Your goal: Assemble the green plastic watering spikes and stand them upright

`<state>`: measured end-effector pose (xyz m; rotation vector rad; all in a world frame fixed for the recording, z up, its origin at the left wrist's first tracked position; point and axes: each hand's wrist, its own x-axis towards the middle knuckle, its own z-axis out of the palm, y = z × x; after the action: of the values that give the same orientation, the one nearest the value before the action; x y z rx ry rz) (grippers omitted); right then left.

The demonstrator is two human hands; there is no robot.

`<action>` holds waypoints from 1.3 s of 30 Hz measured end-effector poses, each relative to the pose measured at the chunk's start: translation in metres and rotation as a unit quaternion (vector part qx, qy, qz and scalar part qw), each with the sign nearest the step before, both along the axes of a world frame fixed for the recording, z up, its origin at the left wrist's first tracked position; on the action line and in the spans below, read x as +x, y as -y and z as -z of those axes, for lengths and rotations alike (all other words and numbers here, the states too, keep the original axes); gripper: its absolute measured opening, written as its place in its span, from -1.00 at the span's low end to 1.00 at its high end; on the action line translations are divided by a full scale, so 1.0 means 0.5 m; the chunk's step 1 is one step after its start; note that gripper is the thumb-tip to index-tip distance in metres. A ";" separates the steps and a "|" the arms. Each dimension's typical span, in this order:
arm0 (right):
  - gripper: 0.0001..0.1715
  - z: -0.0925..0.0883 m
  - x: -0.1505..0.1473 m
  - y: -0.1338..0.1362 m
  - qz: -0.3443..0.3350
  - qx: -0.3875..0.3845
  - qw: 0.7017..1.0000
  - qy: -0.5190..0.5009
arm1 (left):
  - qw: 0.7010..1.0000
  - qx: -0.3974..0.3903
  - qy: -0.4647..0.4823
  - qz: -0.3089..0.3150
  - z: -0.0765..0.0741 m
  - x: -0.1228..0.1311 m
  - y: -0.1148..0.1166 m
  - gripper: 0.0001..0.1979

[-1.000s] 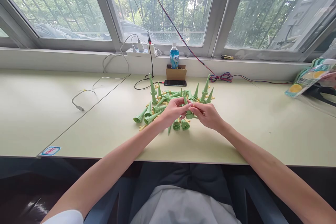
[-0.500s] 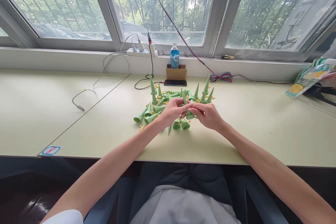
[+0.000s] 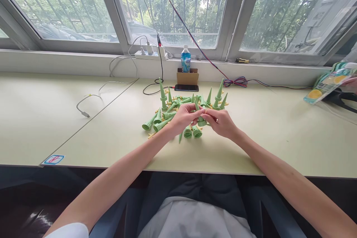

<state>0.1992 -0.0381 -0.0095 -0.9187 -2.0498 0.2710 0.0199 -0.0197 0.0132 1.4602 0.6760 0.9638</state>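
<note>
While left hand (image 3: 182, 118) and right hand (image 3: 221, 122) pinch it, green cone (image 3: 201, 120) tapers smoothly.

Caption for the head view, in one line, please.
The left hand and right hand hold one green spike over a pile of spikes on a pale desk.

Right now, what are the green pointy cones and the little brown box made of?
The green cones look like moulded plastic: one even colour, smooth matte skin, neat ribbed collars. The brown box seems to be plain cardboard: dull tan, flat-sided, no shine.
</note>
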 end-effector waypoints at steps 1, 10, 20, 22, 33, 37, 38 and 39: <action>-0.49 0.000 0.000 0.000 0.002 -0.002 1.000 0.001 | 1.000 0.000 0.001 0.000 0.000 0.000 0.000 -0.62; -0.51 -0.004 0.000 0.004 -0.002 -0.014 1.000 0.011 | 1.000 -0.005 -0.003 -0.001 -0.005 -0.001 0.003 -0.62; -0.52 0.001 -0.001 -0.002 0.009 -0.035 0.999 -0.002 | 0.998 0.034 -0.029 -0.049 -0.001 0.000 0.005 -0.60; -0.53 0.001 -0.001 -0.002 0.008 -0.044 0.999 0.002 | 0.995 0.058 -0.050 -0.066 0.000 0.000 0.008 -0.60; -0.52 0.006 0.001 -0.007 0.008 -0.048 0.998 0.036 | 0.925 0.293 -0.184 -0.158 0.017 0.007 0.004 -0.68; -0.54 0.008 0.002 -0.007 0.016 -0.046 0.998 0.049 | 0.909 0.317 -0.215 -0.163 0.018 0.007 0.003 -0.71; -0.56 0.008 0.002 -0.007 0.018 -0.046 0.997 0.053 | 0.907 0.319 -0.221 -0.162 0.019 0.006 0.002 -0.71; -0.57 0.008 0.002 -0.007 0.020 -0.047 0.997 0.059 | 0.906 0.319 -0.227 -0.158 0.020 0.006 0.002 -0.70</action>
<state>0.2001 -0.0347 -0.0136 -1.0527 -2.1388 0.2999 0.0229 -0.0206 0.0034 2.2473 1.0176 1.1696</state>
